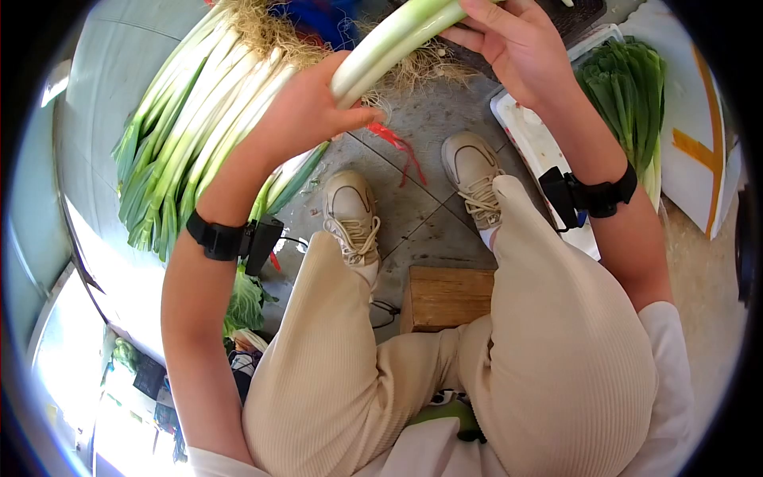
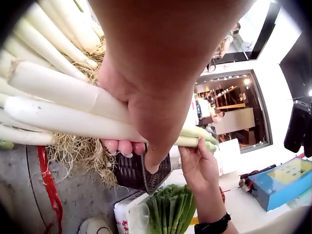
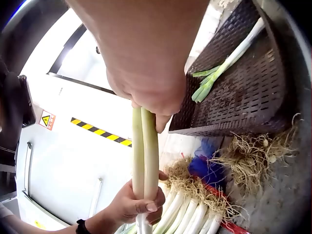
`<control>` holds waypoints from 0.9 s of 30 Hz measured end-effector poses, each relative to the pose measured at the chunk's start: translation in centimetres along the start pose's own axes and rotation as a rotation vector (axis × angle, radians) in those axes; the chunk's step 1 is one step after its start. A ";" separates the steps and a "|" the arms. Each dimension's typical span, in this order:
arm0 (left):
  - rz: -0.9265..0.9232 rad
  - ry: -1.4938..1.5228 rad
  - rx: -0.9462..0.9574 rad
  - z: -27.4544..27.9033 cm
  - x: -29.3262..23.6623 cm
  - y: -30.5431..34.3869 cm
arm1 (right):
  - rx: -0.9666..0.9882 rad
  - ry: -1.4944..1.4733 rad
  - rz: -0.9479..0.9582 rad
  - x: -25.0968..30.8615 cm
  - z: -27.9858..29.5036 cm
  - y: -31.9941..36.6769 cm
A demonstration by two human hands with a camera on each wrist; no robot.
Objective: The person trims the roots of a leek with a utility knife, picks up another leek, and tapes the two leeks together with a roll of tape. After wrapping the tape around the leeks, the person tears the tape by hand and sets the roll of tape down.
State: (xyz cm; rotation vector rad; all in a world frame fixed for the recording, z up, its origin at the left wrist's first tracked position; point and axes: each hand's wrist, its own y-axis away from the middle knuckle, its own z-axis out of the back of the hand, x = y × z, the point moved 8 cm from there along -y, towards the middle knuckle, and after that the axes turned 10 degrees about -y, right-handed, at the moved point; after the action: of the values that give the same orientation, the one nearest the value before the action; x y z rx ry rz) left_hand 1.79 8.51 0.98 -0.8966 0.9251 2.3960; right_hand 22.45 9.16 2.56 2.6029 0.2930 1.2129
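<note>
Two leeks (image 1: 389,56) lie side by side, held by both hands across the top of the head view. My left hand (image 1: 318,99) grips their white part; in the left wrist view its fingertips show below the stalks, and the cut root ends (image 2: 22,78) stick out past it. Farther along, my right hand (image 1: 520,48) holds the greener part between thumb and fingers, as the left wrist view shows. A large pile of leeks (image 1: 187,119) with bushy roots (image 1: 266,36) lies beside and below the left hand.
A dark woven basket (image 3: 234,92) contains a single leek (image 3: 226,63). Green-topped leeks (image 1: 628,95) rest by a white tray (image 1: 528,143) at the right. Loose roots (image 3: 253,163), red tape (image 1: 397,143) and a blue net (image 3: 207,168) lie on the floor. A wooden block (image 1: 449,294) stands between the legs.
</note>
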 end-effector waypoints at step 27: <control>0.038 0.400 0.158 -0.3 -2.6 -2.6 | 0.171 -0.310 -0.032 -3.1 -3.9 0.0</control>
State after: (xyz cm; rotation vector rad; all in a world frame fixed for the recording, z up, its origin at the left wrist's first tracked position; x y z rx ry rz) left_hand 5.20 9.76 1.47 -1.3321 1.2662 2.1732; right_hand 17.53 8.80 2.75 2.8683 0.3881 0.7864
